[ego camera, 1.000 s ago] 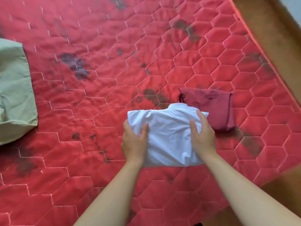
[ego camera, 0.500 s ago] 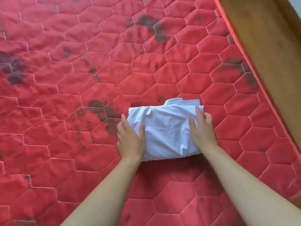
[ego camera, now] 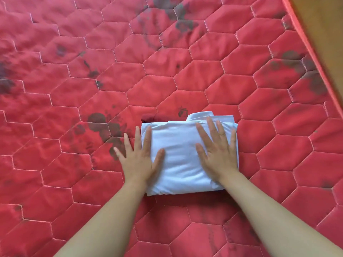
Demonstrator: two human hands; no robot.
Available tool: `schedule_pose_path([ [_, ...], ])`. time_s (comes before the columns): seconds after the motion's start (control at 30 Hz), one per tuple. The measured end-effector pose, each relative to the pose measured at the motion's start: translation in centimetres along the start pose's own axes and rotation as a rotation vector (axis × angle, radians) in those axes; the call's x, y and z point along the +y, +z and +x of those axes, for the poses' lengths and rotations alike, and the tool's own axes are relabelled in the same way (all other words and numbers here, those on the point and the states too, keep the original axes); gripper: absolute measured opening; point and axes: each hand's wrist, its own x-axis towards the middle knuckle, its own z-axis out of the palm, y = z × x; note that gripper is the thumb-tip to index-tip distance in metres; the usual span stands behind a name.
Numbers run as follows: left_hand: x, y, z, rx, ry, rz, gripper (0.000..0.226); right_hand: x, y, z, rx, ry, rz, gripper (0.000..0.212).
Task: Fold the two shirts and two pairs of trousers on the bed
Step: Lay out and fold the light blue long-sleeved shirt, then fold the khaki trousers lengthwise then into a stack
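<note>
Two bare forearms reach in from the near edge, and both hands lie flat and spread, gripping nothing. The left hand (ego camera: 138, 160) rests half on the near-left side of a folded white cotton shirt (ego camera: 178, 164), thumb and forefinger on the cloth and outer fingers on the bed. The right hand (ego camera: 216, 153) presses wholly on the shirt's right half. The palms seem set there to flatten the bundle and keep its folds from springing open.

The shirt sits as a compact rectangle on the red hexagon-quilted bed cover (ego camera: 167, 71), right of centre, its collar (ego camera: 202, 115) turned to the far edge. A dark red sliver (ego camera: 147, 119) at its far-left corner may be another garment beneath, though too little shows to say. Beyond, the dark-blotched quilt runs to a brown wooden border (ego camera: 324, 25) at the far right. This shirt looks finished; the other garments are out of view.
</note>
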Motion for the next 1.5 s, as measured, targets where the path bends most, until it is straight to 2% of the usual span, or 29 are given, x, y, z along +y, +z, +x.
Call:
schedule_pose_path([
  [0.17,0.6,-1.0,-0.5,0.15,0.097,-0.046,0.071,-0.5,-0.4,-0.2,0.078,-0.027,0.051,0.056],
  [0.23,1.8,-1.5,-0.5,0.23,0.205,-0.06,0.068,-1.2,-0.5,-0.6,0.104,-0.038,0.047,0.056],
  [0.27,2.3,-1.5,-0.4,0.238,0.286,-0.048,0.067,-1.4,-0.5,-0.6,0.099,-0.049,0.05,0.056],
  [0.33,2.8,-1.5,0.0,0.146,0.405,-0.021,0.064,-1.0,-0.6,-0.7,0.066,-0.049,0.048,0.056],
  [0.4,2.6,-1.4,0.3,0.059,0.388,0.003,0.062,0.0,-1.0,-0.7,0.025,0.015,0.024,0.055],
  [0.5,2.0,-2.1,-0.4,0.059,0.322,-0.003,0.062,0.3,-2.3,-1.3,0.011,0.11,-0.004,0.059],
  [0.63,0.4,-4.9,-3.1,0.06,0.295,0.037,0.065,-4.3,-5.0,-3.2,0.028,0.008,0.093,0.062],
  [0.77,-3.8,-7.7,-6.6,0.045,0.222,-0.029,0.068,-11.1,-6.8,-5.3,-0.007,-0.044,0.184,0.063],
  [0.97,-15.7,-12.2,-11.7,0.105,0.147,-0.063,0.07,-24.6,-6.6,-8.7,-0.074,-0.107,0.214,0.061],
  [1.3,-45.3,-19.5,-18.2,0.124,0.077,-0.04,0.073,-53.5,-2.1,-14.0,-0.076,-0.152,0.227,0.055],
  [1.5,-58.8,-21.6,-19.6,0.186,-0.027,-0.062,0.064,-66.8,0.7,-13.4,-0.086,-0.293,0.249,0.051],
])
